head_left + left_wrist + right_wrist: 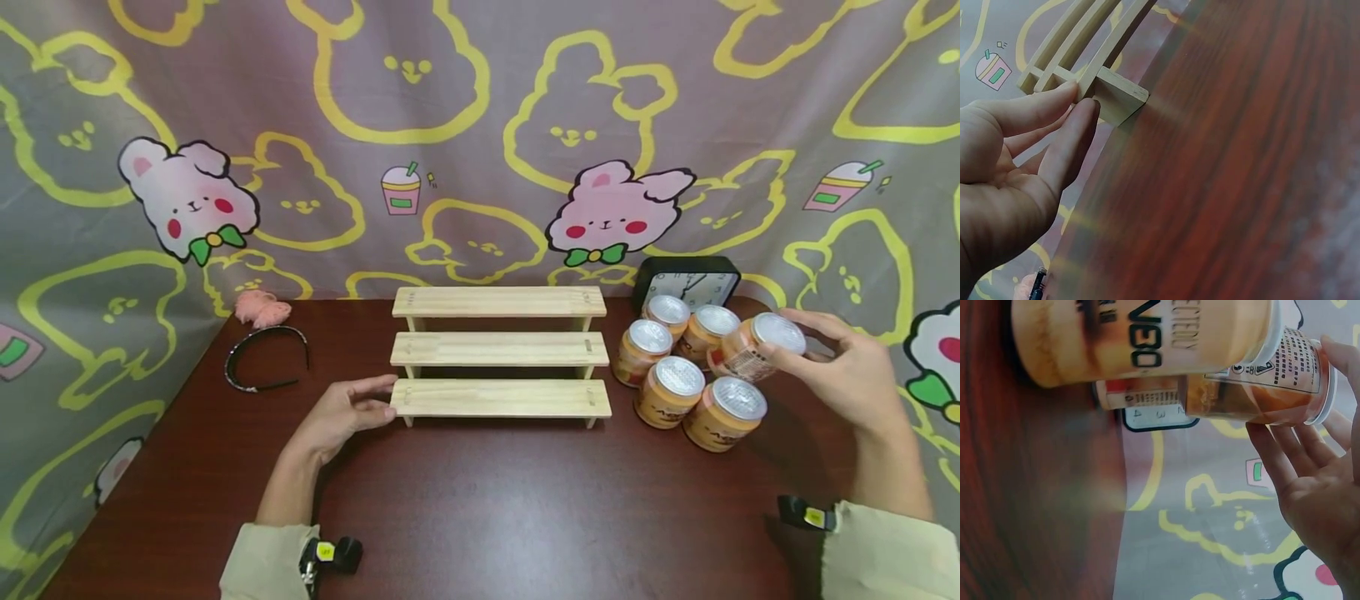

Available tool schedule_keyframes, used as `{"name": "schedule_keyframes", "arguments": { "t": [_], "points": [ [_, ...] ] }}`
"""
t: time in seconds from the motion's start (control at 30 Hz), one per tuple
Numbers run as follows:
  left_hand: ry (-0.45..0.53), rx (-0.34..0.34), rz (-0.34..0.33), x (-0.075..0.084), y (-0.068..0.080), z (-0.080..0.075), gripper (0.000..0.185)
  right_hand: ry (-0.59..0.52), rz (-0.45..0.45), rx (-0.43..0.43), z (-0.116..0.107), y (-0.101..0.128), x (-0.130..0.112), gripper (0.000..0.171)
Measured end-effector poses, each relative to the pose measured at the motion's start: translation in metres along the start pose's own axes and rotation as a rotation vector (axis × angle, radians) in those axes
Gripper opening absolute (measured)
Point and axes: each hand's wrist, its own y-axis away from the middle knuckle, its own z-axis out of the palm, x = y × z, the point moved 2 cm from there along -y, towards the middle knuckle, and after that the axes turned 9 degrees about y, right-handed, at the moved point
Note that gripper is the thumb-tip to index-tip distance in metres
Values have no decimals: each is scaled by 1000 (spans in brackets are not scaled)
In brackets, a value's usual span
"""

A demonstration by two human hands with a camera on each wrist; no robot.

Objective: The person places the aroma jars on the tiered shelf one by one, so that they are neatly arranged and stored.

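My left hand (348,415) pinches the left end of the lowest step of a three-tier wooden display stand (501,398). In the left wrist view, thumb and fingertips (1079,115) meet at that step's corner. At the right, my right hand (851,371) grips an orange can (750,346) with a silvery lid, tilted and raised beside a cluster of similar cans. The right wrist view has this can (1260,384) between thumb and fingers, away from the tabletop. A nearer can (1141,337) stands in front of it there. Close by in the head view is the front can (723,417).
Behind the cans stands a black-framed clock (686,279), partly covered by them. A dark headband (266,358) and a pink fluffy item (262,308) lie at the back left of the brown table (480,508). A patterned curtain (465,100) hangs behind.
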Motion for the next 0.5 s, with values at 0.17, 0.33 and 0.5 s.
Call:
{"name": "schedule_keyframes", "arguments": {
  "t": [0.17,0.33,0.5],
  "points": [
    [-5,16,-4,0,0,0,61,31,24,-19,1,-2,-7,56],
    [4,12,4,0,-1,2,61,14,47,-31,4,-3,-14,54],
    [-4,10,5,0,-2,1,61,-62,6,-20,7,-4,-24,48]
  ]
}}
